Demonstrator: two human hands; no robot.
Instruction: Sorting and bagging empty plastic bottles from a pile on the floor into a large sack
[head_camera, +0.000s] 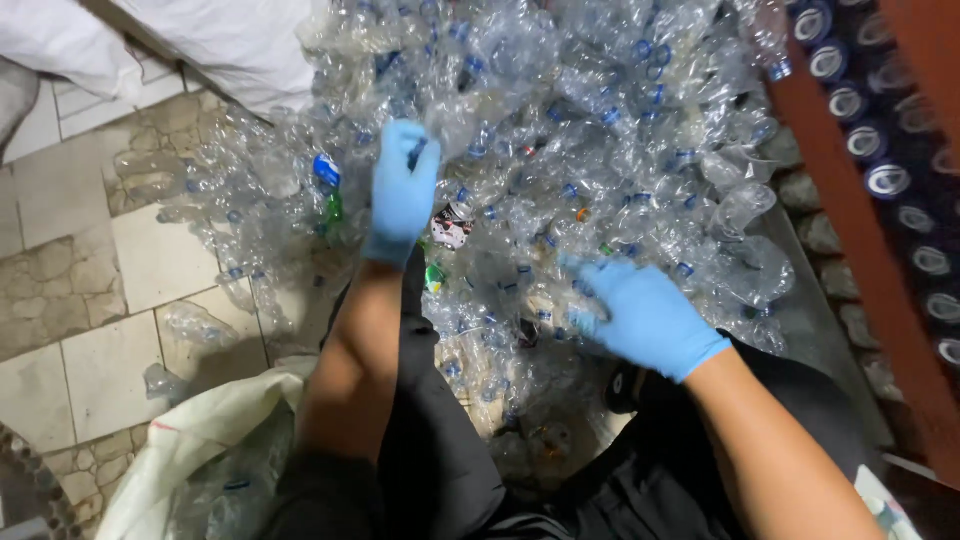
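You're sitting over a big pile of crushed clear plastic bottles (560, 130) that's spreading across the tiled floor (80, 270), both hands in blue nitrile gloves

Left hand (402, 190) is reaching up into the middle of the pile, fingers curled together around a crushed clear bottle (425, 150); it's looking like a closed grip, but the bottle is see-through and merging with the rest, so its outline is hard to tell. Just left of that hand a bottle with a blue label (326, 172) and a green bit of plastic (334, 208) are lying in the heap. Just right of the wrist a red-and-white label scrap (451, 228) is sitting among the bottles

Right hand (640, 312) is lying lower and nearer to you, palm down on the pile, fingers spread apart and pointing left, touching the bottles under it, not clamping anything that I can see

Most bottles are carrying blue caps or neck rings. Your dark trousers (440, 450) are showing between the forearms, with more bottles lying between your legs

A white woven sack (190, 440) is lying open at lower left, a few clear bottles inside it. Another white sack (210, 40) is lying at top left. On the right a red rack (850, 220) is holding rows of blue-and-silver cans (886, 180), well apart from both hands
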